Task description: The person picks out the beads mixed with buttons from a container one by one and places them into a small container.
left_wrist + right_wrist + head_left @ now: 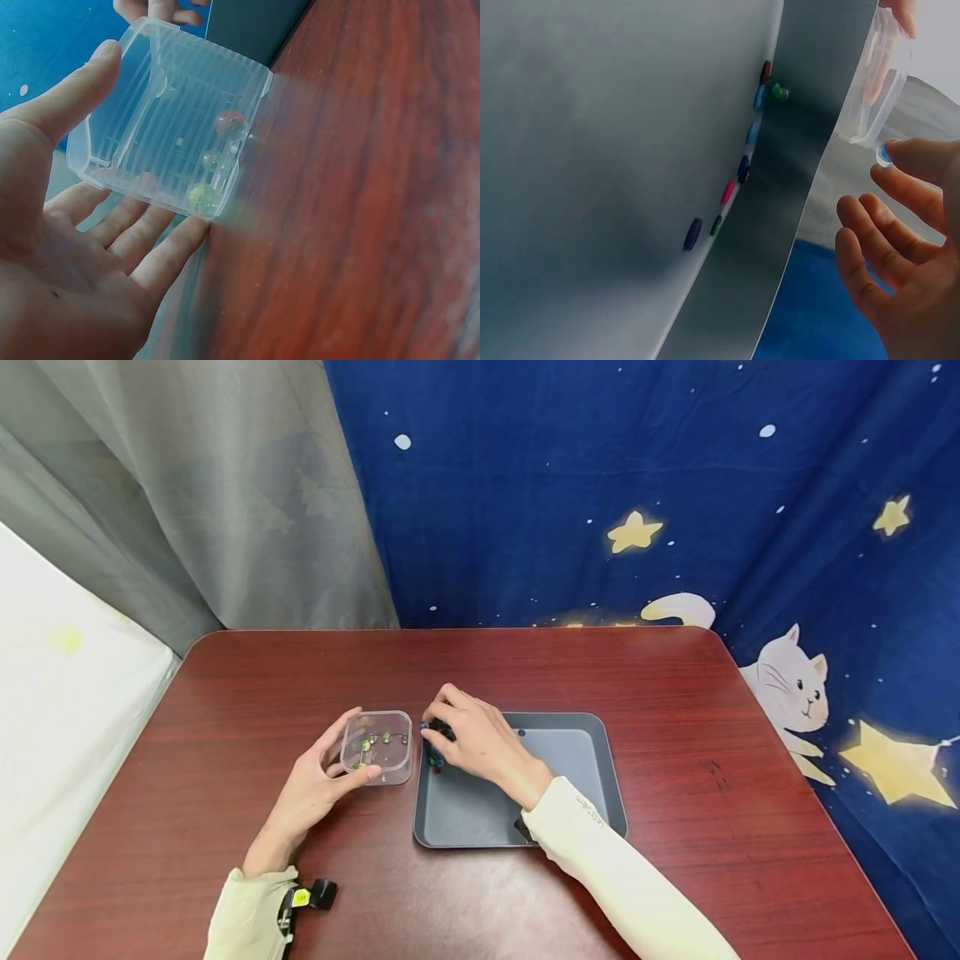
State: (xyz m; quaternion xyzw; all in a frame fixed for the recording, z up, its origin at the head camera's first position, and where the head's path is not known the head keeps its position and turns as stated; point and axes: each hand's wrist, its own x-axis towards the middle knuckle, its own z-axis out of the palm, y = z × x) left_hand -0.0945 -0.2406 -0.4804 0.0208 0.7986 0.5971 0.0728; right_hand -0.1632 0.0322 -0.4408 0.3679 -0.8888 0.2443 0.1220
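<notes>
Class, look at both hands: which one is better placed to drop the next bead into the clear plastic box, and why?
Probably the right hand: it pinches a blue bead beside the clear box, over the grey tray. The left hand grips the box.

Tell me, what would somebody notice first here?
Probably the two hands in the middle of the red-brown table. The left hand grips a clear plastic box with a few beads inside. The right hand pinches a bead over the gray tray beside the box.
</notes>
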